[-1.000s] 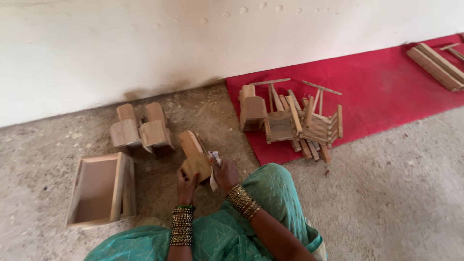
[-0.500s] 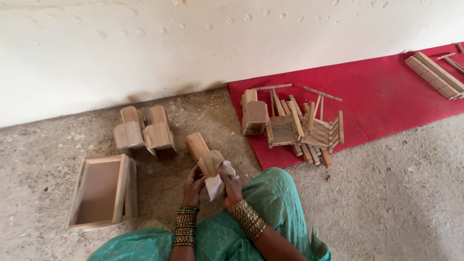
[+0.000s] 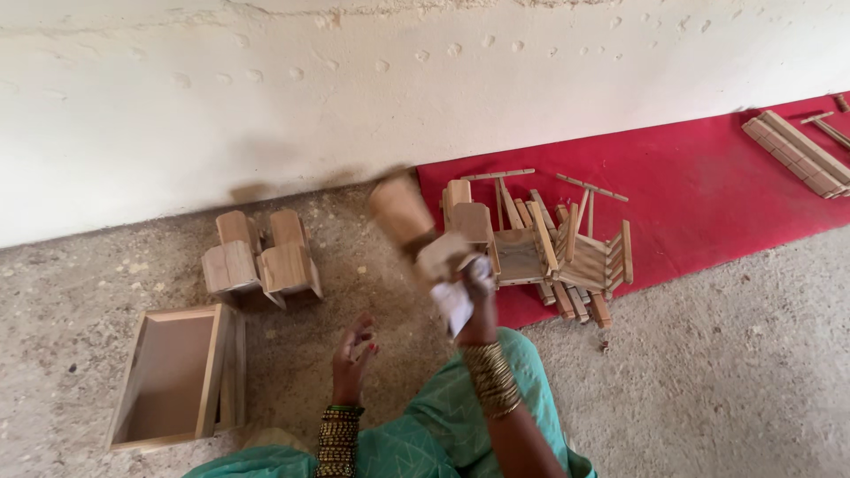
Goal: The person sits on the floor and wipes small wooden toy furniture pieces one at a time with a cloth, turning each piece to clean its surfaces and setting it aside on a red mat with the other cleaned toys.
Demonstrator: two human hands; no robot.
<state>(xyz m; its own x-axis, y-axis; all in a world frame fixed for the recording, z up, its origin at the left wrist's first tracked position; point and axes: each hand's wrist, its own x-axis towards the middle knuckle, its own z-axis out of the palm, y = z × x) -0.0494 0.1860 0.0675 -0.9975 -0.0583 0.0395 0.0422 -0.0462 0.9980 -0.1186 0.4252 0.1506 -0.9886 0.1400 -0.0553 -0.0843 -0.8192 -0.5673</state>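
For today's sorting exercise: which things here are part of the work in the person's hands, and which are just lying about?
In hand:
right hand, gripping a small wooden chair and a scrap of paper
left hand, open, holding nothing

Lying about:
two finished chairs
open wooden box
pile of chair parts on the red mat
wooden slats

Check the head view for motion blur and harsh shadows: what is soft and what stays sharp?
Head view: the small wooden chair in the right hand is smeared by motion blur; the left hand is slightly soft. The open wooden box and red mat are sharp. Lighting is even, shadows soft, no glare.
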